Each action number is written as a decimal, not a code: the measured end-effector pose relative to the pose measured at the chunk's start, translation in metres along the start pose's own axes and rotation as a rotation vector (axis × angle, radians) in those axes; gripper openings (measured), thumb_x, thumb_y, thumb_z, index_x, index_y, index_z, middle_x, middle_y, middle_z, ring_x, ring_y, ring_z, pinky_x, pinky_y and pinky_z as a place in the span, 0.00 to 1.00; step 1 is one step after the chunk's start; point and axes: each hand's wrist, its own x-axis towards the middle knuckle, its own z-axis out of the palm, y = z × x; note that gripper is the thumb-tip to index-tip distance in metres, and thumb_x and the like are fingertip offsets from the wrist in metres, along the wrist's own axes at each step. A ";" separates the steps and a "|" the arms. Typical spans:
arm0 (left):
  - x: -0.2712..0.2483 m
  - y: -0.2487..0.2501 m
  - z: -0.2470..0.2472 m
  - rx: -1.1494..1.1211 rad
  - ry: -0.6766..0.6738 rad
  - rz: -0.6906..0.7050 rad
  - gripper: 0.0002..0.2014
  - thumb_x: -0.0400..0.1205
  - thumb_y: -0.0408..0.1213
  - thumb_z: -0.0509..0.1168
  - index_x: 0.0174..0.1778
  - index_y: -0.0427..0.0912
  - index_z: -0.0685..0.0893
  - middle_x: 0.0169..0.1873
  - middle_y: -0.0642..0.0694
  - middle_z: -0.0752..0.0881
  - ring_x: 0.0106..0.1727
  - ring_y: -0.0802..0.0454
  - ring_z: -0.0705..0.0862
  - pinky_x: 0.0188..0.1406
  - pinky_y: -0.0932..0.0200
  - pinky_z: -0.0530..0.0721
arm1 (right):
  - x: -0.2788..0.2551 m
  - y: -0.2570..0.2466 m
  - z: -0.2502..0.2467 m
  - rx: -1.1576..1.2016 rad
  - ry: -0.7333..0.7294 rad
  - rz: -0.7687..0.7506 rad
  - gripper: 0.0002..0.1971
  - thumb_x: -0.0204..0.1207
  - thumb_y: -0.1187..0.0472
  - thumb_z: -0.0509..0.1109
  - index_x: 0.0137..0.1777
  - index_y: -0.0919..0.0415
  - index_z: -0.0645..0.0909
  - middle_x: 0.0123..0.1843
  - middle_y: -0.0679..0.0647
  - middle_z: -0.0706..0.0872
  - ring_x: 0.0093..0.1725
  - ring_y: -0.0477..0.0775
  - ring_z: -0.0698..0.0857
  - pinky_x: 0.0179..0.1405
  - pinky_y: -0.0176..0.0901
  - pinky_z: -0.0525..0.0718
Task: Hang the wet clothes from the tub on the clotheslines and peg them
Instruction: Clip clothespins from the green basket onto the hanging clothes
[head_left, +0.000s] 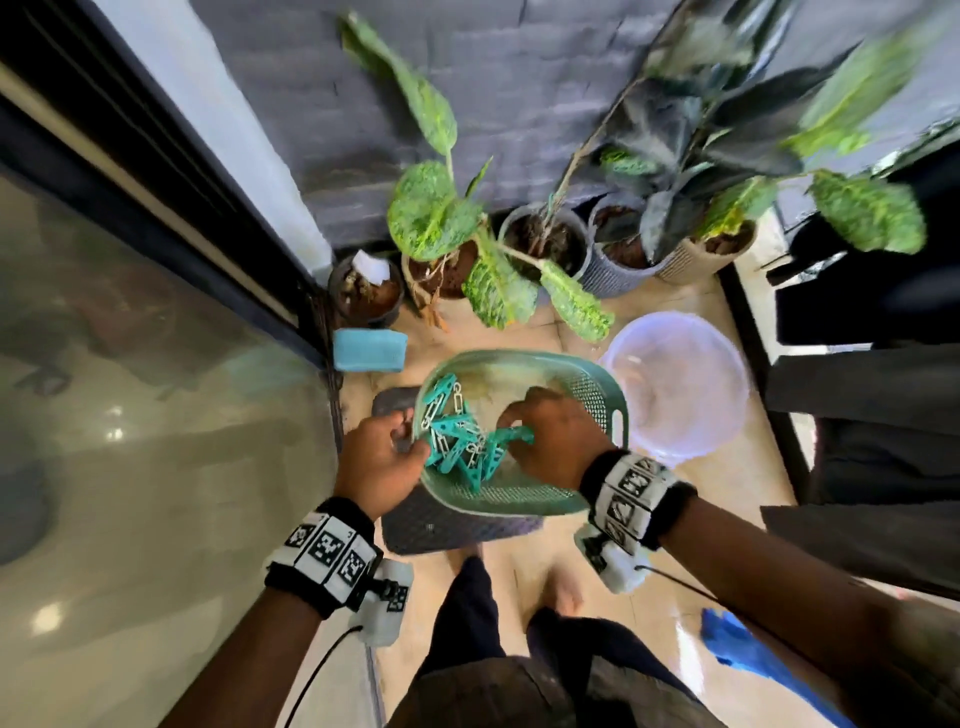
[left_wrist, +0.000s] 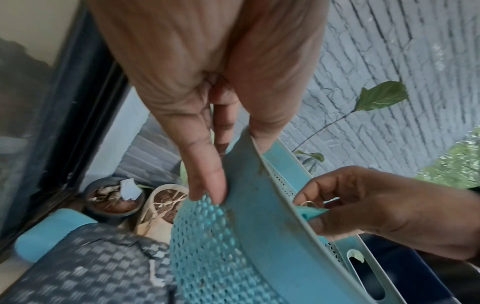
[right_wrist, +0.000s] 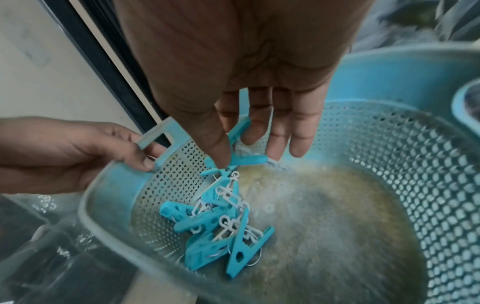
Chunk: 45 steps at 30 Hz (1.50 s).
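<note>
Head view: pegs (head_left: 457, 441) lie in basket (head_left: 519, 499).

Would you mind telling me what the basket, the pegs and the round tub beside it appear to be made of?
Basket: moulded plastic, it seems, matte pale teal, with punched holes and a cut-out handle; dull, yellowish staining inside.
Pegs: smooth turquoise plastic with thin metal-looking spring rings and white links, probably plastic.
Tub: probably thin translucent plastic, glossy, faintly lilac; the floor shows through it.

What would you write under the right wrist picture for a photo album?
Right hand pinching a blue peg from a tangled bunch in the perforated basket, held by the left hand.
</note>
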 end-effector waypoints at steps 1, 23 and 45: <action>0.002 0.013 0.003 -0.001 -0.008 0.012 0.17 0.67 0.51 0.67 0.48 0.49 0.88 0.38 0.48 0.90 0.41 0.45 0.92 0.40 0.38 0.91 | -0.013 0.005 -0.014 0.026 0.040 -0.002 0.13 0.69 0.57 0.73 0.54 0.48 0.88 0.49 0.55 0.84 0.50 0.61 0.85 0.51 0.47 0.81; 0.022 0.320 0.243 0.101 -0.250 0.267 0.17 0.76 0.27 0.71 0.29 0.56 0.90 0.27 0.53 0.88 0.38 0.44 0.89 0.39 0.40 0.91 | -0.219 0.267 -0.213 0.199 0.379 0.180 0.16 0.66 0.44 0.65 0.52 0.45 0.85 0.48 0.47 0.83 0.50 0.53 0.83 0.54 0.47 0.80; 0.090 0.405 0.312 -0.005 -0.285 0.264 0.05 0.74 0.32 0.72 0.40 0.48 0.91 0.40 0.39 0.92 0.45 0.36 0.92 0.44 0.27 0.88 | -0.189 0.363 -0.289 0.149 0.376 0.174 0.21 0.63 0.62 0.79 0.56 0.45 0.88 0.49 0.41 0.79 0.42 0.41 0.76 0.48 0.33 0.78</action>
